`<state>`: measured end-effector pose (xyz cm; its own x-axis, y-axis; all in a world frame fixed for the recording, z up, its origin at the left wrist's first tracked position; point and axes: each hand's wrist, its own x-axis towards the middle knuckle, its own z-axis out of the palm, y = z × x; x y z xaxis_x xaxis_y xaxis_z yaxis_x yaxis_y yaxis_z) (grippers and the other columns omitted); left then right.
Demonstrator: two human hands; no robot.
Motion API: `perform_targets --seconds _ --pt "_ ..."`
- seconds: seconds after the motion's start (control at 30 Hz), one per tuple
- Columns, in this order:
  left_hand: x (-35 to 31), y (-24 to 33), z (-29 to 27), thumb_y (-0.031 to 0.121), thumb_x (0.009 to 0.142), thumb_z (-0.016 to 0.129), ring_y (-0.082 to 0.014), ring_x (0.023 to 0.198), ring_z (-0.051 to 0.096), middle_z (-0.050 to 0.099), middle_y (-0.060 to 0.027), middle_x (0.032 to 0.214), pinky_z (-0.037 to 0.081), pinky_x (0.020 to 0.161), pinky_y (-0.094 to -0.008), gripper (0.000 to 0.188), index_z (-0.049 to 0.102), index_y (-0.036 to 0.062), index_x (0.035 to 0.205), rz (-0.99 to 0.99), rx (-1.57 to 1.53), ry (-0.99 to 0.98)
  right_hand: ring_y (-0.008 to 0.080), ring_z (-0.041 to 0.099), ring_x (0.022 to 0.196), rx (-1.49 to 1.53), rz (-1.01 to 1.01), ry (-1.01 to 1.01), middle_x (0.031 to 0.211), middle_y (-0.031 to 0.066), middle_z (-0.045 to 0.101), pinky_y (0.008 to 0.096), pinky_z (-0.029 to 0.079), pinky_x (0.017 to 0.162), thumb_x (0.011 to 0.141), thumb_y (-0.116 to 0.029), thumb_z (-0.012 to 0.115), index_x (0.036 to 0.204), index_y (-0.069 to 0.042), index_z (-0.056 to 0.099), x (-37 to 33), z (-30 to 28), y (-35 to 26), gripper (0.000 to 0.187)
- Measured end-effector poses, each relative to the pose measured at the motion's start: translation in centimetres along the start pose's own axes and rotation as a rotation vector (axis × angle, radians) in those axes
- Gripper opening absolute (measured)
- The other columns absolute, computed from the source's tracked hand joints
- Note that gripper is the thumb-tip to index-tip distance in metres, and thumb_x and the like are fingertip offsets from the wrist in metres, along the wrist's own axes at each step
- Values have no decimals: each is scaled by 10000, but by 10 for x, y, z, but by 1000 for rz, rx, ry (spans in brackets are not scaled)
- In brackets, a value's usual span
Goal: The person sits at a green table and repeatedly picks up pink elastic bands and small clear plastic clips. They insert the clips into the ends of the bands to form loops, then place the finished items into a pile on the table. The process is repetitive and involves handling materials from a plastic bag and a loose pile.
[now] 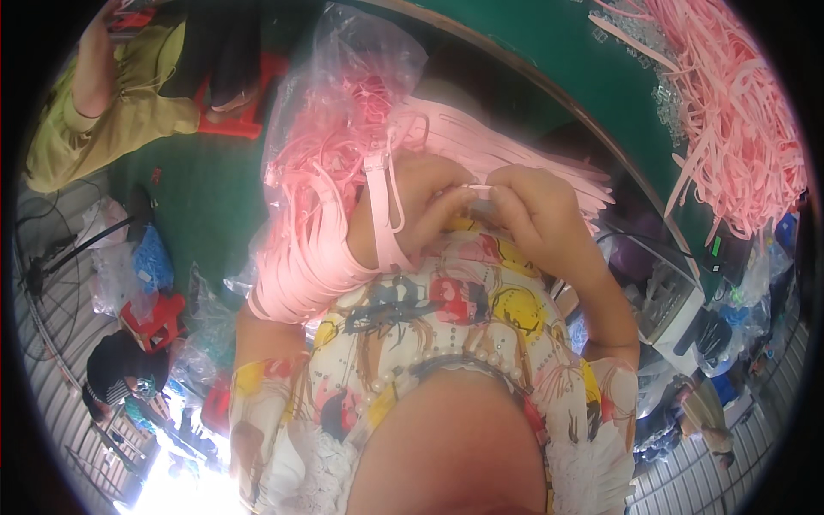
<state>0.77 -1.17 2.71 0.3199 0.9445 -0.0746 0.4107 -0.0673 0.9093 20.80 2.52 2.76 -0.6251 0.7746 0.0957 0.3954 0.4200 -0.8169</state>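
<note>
My left hand (429, 196) and my right hand (542, 213) meet in front of my chest, fingertips pinched together. Between them stretches a short piece of a thin pink strap (482, 188), with a small clear or whitish bit at it, too small to make out. Many looped pink straps (300, 262) hang around my left forearm, and one with a buckle end stands out near the wrist. Behind my hands a sheaf of flat pink straps (489, 142) fans out to the right. Beyond my left arm, a clear plastic bag (369, 43) holds more pink strips.
On the green tabletop (558, 39) at the far right lies a big heap of pink straps (730, 112), with small clear plastic pieces (668, 99) beside it. A person in an olive top (129, 129) sits at upper left near a red stool (245, 112). Another red stool (154, 322) stands lower left.
</note>
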Motion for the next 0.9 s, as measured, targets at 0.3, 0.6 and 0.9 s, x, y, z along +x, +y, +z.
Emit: perform_targets --seconds 0.3,0.6,0.9 --pt "-7 -13 13 70 817 617 -291 714 598 625 -104 795 423 689 -354 101 627 19 904 151 126 155 50 444 564 704 602 -326 617 2 525 227 349 501 851 -146 520 722 -26 570 3 5 19 183" --pt "-1 -19 9 75 823 620 -238 659 609 611 -111 737 436 601 -313 120 618 17 927 357 133 -98 43 416 515 752 538 -469 610 -12 521 214 320 474 835 -148 538 706 -28 581 17 1 35 181" --pt "-3 -29 2 160 899 554 -84 620 530 584 -26 693 432 573 -217 174 621 1 886 -299 -809 -197 145 511 577 360 2 -119 644 41 534 289 389 532 754 -59 605 776 -37 594 12 8 23 33"
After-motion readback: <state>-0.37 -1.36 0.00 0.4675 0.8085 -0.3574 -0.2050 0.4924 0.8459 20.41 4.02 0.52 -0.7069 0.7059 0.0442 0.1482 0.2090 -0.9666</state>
